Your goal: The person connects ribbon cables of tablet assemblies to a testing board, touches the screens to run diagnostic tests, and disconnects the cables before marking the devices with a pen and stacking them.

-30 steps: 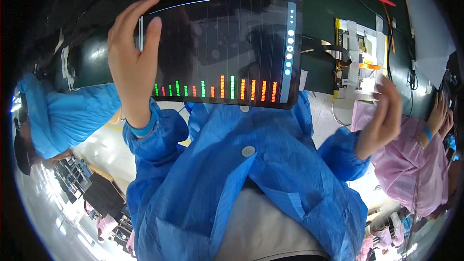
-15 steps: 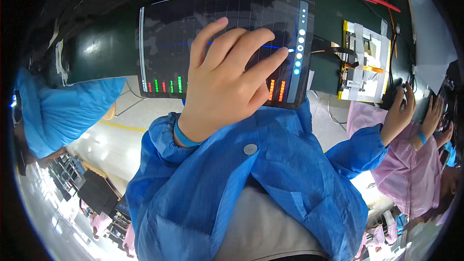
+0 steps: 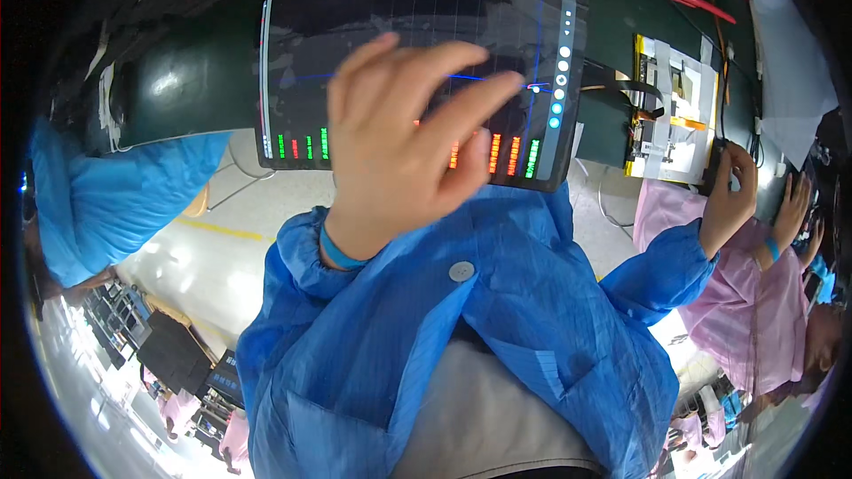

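A dark touchscreen panel (image 3: 373,18) lies on the bench in front of me. It is lit, with coloured rows of text along its near edge and round icons at its right. Over it is my left hand (image 3: 399,133), slightly blurred, fingers spread and holding nothing. The index fingertip is by a small bright mark where thin blue lines cross on the screen. At the right, my right hand (image 3: 732,195) is beside a taped white electronic assembly (image 3: 679,111) with yellow edges. Its fingers are bent together at a dark cable end; what they grip is hidden.
Dark flat cables (image 3: 621,86) link panel and assembly. A red pen (image 3: 701,4) and a white sheet (image 3: 792,71) lie at the far right. A person in pink (image 3: 745,319) works close on the right; one in blue (image 3: 124,204) is on the left.
The panel has shifted slightly up and right. Blue crossing lines and more coloured text show on it. My left fingers have moved a little left; my right fingers have curled in.
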`<state>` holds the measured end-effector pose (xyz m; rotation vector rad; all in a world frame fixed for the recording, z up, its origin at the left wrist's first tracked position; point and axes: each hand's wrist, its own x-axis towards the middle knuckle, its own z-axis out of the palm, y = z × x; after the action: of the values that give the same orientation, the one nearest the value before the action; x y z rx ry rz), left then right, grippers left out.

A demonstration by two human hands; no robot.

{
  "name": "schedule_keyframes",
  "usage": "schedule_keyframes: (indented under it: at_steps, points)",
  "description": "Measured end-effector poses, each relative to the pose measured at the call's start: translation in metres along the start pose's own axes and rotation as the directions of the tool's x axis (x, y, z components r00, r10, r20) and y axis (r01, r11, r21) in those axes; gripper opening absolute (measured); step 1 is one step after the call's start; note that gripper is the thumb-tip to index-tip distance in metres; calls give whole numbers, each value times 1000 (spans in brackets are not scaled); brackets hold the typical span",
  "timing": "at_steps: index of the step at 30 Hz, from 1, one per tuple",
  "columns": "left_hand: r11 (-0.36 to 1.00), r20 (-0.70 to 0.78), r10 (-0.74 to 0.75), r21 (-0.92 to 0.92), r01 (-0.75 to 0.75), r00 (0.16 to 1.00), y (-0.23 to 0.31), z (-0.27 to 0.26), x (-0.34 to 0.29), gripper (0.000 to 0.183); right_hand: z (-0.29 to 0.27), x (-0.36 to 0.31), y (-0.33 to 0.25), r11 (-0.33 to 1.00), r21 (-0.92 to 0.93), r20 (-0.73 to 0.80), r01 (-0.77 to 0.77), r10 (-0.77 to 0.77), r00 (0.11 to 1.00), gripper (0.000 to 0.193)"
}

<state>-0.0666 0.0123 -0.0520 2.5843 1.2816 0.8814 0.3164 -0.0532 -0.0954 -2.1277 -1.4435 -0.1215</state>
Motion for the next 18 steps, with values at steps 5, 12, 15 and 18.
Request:
schedule_keyframes:
  at_steps: [5, 12, 15, 18]
  points:
    - [979, -118, -129, 146, 145, 985, -22, -22, -20, 29, -8, 1, -2, 985, 150, -20, -82, 86, 996, 14]
    - [956, -113, -21, 290, 53, 993, -22, -13, -45, 38, -40, -1, -35, 574, 798, 209, -183, 21, 978, 13]
    - [960, -135, -4, 277, 41, 991, -23, -8, -46, 35, -40, 2, -41, 573, 800, 245, -177, -42, 969, 16]
    - [968, -135, -13, 247, 46, 991, -25, -7, -43, 35, -38, 7, -47, 756, 642, 210, -129, -11, 978, 22]
